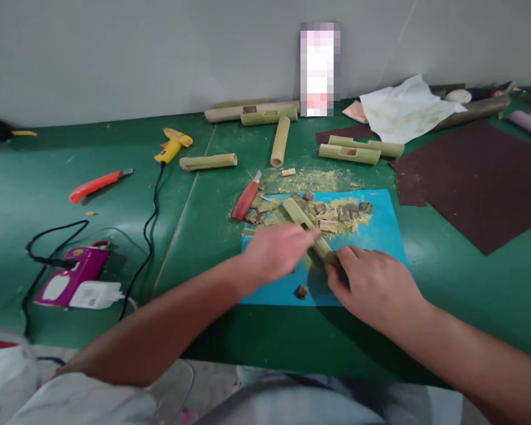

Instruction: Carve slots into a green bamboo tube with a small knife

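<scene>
A pale green bamboo tube (323, 247) with a cut-out notch lies slantwise over a blue sheet (383, 236). My right hand (371, 280) is wrapped round its near end. My left hand (281, 251), blurred by motion, is curled closed with its fingertips at the notch; whatever they pinch, if anything, is hidden. Shavings and chips of bamboo (347, 215) are heaped around the tube's far end. A small dark chip (301, 291) sits near the sheet's front edge. Left of the heap lies a red-handled carving knife (246, 199), apart from both hands.
More bamboo pieces (349, 153) lie farther back, one tube (280, 141) pointing toward me. To the left are a yellow glue gun (173, 146), an orange utility knife (98, 185) and a purple power strip (77, 274) with cords. Dark brown sheets (482, 183) and white paper (409, 109) lie right.
</scene>
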Tool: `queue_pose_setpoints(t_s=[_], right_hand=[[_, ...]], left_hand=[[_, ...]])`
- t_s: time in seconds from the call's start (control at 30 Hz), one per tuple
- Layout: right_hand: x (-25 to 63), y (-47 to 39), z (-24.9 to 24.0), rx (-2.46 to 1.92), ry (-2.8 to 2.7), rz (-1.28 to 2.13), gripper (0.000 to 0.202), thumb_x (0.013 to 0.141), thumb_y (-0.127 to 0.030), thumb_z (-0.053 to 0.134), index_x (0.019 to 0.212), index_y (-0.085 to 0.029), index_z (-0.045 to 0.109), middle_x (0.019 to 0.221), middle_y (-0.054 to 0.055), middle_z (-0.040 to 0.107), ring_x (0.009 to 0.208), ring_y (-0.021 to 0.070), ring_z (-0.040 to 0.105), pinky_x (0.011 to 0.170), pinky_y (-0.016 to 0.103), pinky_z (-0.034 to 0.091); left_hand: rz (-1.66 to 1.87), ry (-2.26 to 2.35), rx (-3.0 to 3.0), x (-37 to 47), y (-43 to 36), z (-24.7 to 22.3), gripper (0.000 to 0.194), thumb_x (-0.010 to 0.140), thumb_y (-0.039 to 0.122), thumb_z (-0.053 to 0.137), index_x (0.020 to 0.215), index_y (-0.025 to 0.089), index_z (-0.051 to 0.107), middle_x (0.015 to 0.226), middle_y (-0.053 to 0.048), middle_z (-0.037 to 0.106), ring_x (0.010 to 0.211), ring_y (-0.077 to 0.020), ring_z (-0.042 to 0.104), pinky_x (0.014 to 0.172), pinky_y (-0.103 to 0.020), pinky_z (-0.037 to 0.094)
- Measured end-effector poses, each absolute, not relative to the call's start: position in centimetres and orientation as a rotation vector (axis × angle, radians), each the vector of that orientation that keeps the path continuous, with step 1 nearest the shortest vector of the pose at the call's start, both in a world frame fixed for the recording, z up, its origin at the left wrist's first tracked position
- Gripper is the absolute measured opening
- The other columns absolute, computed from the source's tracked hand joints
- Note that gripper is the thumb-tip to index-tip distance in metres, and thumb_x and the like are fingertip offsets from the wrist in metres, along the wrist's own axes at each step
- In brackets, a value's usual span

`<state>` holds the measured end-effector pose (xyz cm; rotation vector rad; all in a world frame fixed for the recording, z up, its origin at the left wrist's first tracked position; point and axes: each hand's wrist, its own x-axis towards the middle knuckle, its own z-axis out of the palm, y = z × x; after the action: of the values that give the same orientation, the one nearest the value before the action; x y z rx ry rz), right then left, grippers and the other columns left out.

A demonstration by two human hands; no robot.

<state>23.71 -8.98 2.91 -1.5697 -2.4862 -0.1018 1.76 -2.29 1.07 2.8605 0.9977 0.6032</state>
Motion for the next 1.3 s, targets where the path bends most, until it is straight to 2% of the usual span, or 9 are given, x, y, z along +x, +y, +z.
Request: queue_pose_setpoints(t_s=[0.1, 0.23, 0.37, 0.5, 0.63, 0.7, 0.83, 1.03, 1.3], right_hand=[[23.6, -8.9, 2.9, -1.591, -2.475, -0.090, 0.025, 0.093, -0.028, 0.049, 0.072, -0.020, 0.061, 0.060, 0.003, 0.062, 0.050, 0.0148, 0.048, 0.055, 0.033, 0.021], [23.5, -8.9, 2.9, -1.606, -2.493, -0.063, 0.024, 0.092, -0.027, 0.049, 0.072, -0.020, 0.061, 0.059, 0.003, 0.061, 0.050, 0.0147, 0.048, 0.055, 0.033, 0.020], [23.6, -9.1, 3.0, -1.592, -2.464, -0.104, 0.025, 0.092, -0.030, 0.050, 0.072, -0.021, 0.060, 0.060, 0.003, 0.061, 0.050, 0.0150, 0.048, 0.056, 0.033, 0.023], [23.8, -9.3, 3.0, -1.525, -2.464, -0.178, 0.023, 0.093, -0.034, 0.055, 0.075, -0.020, 0.061, 0.065, 0.004, 0.062, 0.056, 0.0152, 0.052, 0.059, 0.032, 0.030], [24.0, -9.1, 2.7, -1.468, -2.515, -0.210, 0.019, 0.093, -0.025, 0.056, 0.075, -0.020, 0.060, 0.066, 0.002, 0.062, 0.057, 0.0147, 0.053, 0.059, 0.031, 0.030], [23.9, -9.1, 2.7, -1.487, -2.501, -0.206, 0.022, 0.094, -0.030, 0.056, 0.074, -0.021, 0.060, 0.066, 0.003, 0.062, 0.057, 0.0149, 0.054, 0.059, 0.031, 0.030], [23.5, -8.9, 3.0, -1.526, -2.420, -0.256, 0.031, 0.094, -0.047, 0.059, 0.077, -0.020, 0.061, 0.067, 0.003, 0.062, 0.061, 0.0174, 0.058, 0.060, 0.031, 0.032], [23.3, -8.6, 2.6, -1.503, -2.497, -0.274, 0.016, 0.089, -0.030, 0.063, 0.076, -0.020, 0.061, 0.068, 0.003, 0.065, 0.059, 0.0170, 0.059, 0.060, 0.031, 0.031], [22.6, -8.1, 2.4, -1.520, -2.400, -0.300, 0.026, 0.093, -0.040, 0.059, 0.078, -0.019, 0.063, 0.067, 0.004, 0.063, 0.059, 0.0181, 0.058, 0.060, 0.033, 0.030]], left_hand=[[0.660, 1.217, 2.830, 1.6, -2.2, 1.1, 0.044, 0.110, 0.026, 0.032, 0.117, 0.014, 0.074, 0.076, -0.005, 0.068, 0.072, -0.0152, 0.064, 0.064, -0.024, 0.050], [0.609, 0.872, 2.912, 1.6, -2.2, 1.2, 0.044, 0.110, 0.026, 0.031, 0.124, 0.017, 0.071, 0.074, -0.002, 0.068, 0.066, -0.0136, 0.062, 0.058, -0.023, 0.047], [0.687, 1.179, 2.832, 1.4, -1.9, 1.2, 0.040, 0.109, 0.026, 0.036, 0.121, 0.012, 0.072, 0.081, -0.006, 0.071, 0.074, -0.0157, 0.066, 0.064, -0.025, 0.052], [0.568, 1.029, 2.879, 1.3, -1.8, 1.1, 0.039, 0.109, 0.027, 0.038, 0.126, 0.015, 0.071, 0.078, -0.004, 0.070, 0.074, -0.0163, 0.067, 0.063, -0.024, 0.052], [0.728, 1.169, 2.757, 0.7, -0.7, 0.9, 0.036, 0.107, 0.027, 0.044, 0.122, 0.013, 0.073, 0.087, -0.007, 0.074, 0.080, -0.0167, 0.070, 0.071, -0.025, 0.056], [0.776, 1.196, 2.709, 0.6, -0.3, 0.8, 0.035, 0.107, 0.027, 0.045, 0.121, 0.012, 0.074, 0.088, -0.008, 0.075, 0.080, -0.0164, 0.071, 0.073, -0.026, 0.057], [0.706, 1.088, 2.775, 1.2, -0.8, 0.6, 0.039, 0.109, 0.029, 0.040, 0.124, 0.011, 0.072, 0.084, -0.007, 0.073, 0.077, -0.0175, 0.070, 0.067, -0.027, 0.056], [0.632, 1.027, 2.774, 2.6, -3.2, 1.0, 0.042, 0.111, 0.030, 0.035, 0.125, 0.014, 0.071, 0.085, -0.006, 0.073, 0.079, -0.0168, 0.069, 0.067, -0.026, 0.053], [0.561, 0.892, 2.755, 3.2, -4.0, 1.7, 0.048, 0.112, 0.032, 0.028, 0.114, 0.016, 0.073, 0.080, -0.004, 0.070, 0.073, -0.0160, 0.066, 0.061, -0.026, 0.049]])
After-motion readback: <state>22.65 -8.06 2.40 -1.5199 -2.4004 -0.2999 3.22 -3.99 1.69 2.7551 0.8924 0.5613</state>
